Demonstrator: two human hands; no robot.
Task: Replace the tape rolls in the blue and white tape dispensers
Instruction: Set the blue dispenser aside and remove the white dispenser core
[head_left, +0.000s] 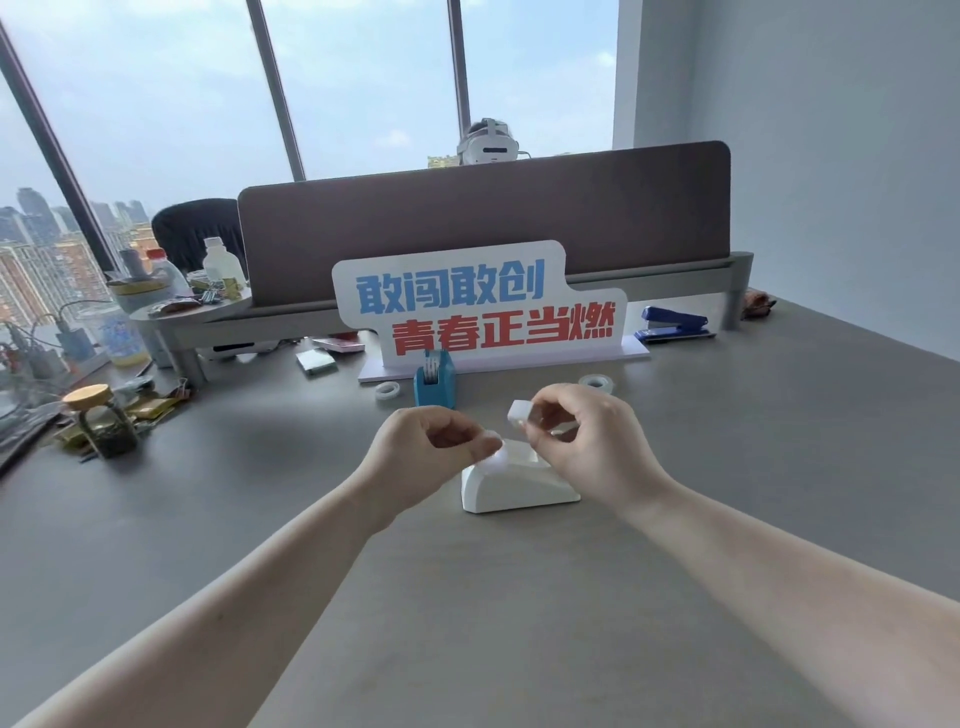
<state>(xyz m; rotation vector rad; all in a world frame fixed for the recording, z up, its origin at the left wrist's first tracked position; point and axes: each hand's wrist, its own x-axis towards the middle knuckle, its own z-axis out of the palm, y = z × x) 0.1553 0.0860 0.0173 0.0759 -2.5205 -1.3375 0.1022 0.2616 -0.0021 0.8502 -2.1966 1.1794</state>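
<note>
Both hands hover just above the white tape dispenser (519, 480) at the centre of the grey desk (727, 467). The left hand (426, 449) pinches a small white piece (496, 451) at its fingertips; the right hand (576, 434) grips a small white block (519, 413). At 12 o'clock stands the blue tape dispenser (435, 383), with one tape roll (387, 389) at 11 and another tape roll (596, 383) at 1.

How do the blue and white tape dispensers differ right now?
The blue tape dispenser is tall and narrow, seen end-on, farther back near the sign; the white tape dispenser is low and long, side-on, right below the hands. The blue one holds a tape roll and stands untouched; the white one's slot looks empty, while the left hand and right hand pinch small white parts above it. Both rest upright on the grey desk.
</note>
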